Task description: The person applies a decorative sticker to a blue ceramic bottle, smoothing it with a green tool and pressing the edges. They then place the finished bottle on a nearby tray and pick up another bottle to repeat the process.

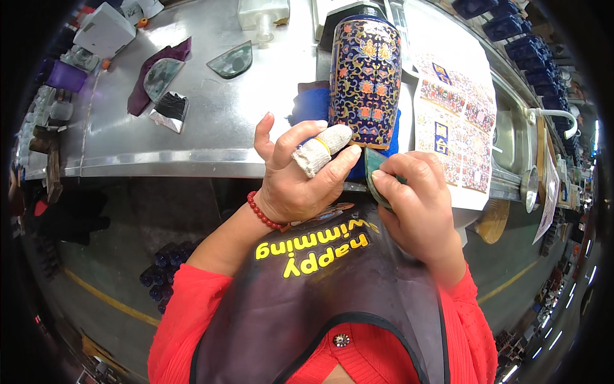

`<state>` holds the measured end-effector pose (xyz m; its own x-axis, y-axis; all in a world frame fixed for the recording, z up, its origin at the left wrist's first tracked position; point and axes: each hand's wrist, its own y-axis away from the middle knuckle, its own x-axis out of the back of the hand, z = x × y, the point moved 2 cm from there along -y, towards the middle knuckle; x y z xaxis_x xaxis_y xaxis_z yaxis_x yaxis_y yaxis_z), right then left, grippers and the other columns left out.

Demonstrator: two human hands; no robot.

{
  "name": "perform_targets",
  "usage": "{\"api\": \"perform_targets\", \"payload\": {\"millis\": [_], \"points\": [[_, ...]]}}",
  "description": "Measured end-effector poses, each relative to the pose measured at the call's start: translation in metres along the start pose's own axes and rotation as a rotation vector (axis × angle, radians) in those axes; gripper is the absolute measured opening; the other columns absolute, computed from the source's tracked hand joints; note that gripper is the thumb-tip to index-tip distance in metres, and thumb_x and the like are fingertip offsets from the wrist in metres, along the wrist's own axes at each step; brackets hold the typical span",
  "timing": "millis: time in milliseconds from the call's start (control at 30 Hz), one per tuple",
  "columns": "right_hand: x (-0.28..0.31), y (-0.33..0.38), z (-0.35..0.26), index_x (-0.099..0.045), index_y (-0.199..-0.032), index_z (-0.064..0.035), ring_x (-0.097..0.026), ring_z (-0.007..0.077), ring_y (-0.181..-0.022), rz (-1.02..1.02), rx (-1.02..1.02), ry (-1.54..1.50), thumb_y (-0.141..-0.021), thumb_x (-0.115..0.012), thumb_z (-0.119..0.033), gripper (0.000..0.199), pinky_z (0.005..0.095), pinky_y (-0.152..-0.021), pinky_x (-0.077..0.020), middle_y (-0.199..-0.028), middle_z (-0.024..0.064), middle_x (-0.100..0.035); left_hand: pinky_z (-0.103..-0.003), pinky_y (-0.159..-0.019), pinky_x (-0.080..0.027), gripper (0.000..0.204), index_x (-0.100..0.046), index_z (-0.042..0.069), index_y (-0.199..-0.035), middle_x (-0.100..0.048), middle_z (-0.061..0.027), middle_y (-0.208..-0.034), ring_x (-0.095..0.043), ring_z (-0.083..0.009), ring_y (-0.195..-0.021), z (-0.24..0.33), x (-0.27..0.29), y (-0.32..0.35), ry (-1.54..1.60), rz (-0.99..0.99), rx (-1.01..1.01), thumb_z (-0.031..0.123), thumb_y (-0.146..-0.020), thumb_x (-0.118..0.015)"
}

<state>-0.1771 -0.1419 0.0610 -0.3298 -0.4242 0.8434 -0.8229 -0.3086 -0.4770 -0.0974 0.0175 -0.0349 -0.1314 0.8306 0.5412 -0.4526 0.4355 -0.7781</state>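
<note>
A dark blue bottle (366,77) with a colourful floral pattern lies on a blue cloth (313,105), its base toward me. My left hand (300,169) holds the bottle at the left corner of its base, thumb and a finger against it. That finger wears a white cloth finger cover (320,150) with a yellow band. Close to the base, my right hand (416,192) pinches a green, semi-clear scraper (372,168) between thumb and fingers. The scraper's tip is near the bottle's lower edge; whether it touches cannot be made out.
Right of the bottle lies a printed pattern sheet (454,121). Two similar scrapers (231,59) (163,78) lie on the metal bench (211,137), one on a purple cloth (142,86). A white box (104,31) stands far left; a sink (505,128) with a tap is at right.
</note>
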Motion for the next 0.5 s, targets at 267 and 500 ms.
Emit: {"api": "perform_targets", "payload": {"millis": [267, 500], "points": [[0.0029, -0.0014, -0.0016, -0.064, -0.094, 0.004, -0.06, 0.0276, -0.08, -0.016, -0.022, -0.008, -0.069, -0.072, 0.003, 0.026, 0.0373, -0.069, -0.0509, -0.094, 0.0127, -0.058, -0.06, -0.117, -0.015, 0.026, -0.075, 0.022, -0.106, -0.074, 0.0029, -0.11, -0.055, -0.0206, -0.117, 0.0002, 0.0009, -0.0022, 0.01, -0.003, 0.007, 0.017, -0.081, -0.069], [0.0024, 0.0027, 0.0011, -0.064, -0.097, 0.004, -0.06, 0.0291, -0.081, 0.019, -0.047, -0.028, -0.067, -0.071, 0.006, 0.031, 0.039, -0.07, -0.0509, -0.095, 0.0132, -0.06, -0.055, -0.121, -0.015, 0.03, -0.076, 0.021, -0.111, -0.073, -0.0038, -0.11, -0.057, -0.0245, -0.114, 0.0031, 0.0038, -0.0054, 0.011, -0.021, -0.001, 0.012, -0.082, -0.076]]}}
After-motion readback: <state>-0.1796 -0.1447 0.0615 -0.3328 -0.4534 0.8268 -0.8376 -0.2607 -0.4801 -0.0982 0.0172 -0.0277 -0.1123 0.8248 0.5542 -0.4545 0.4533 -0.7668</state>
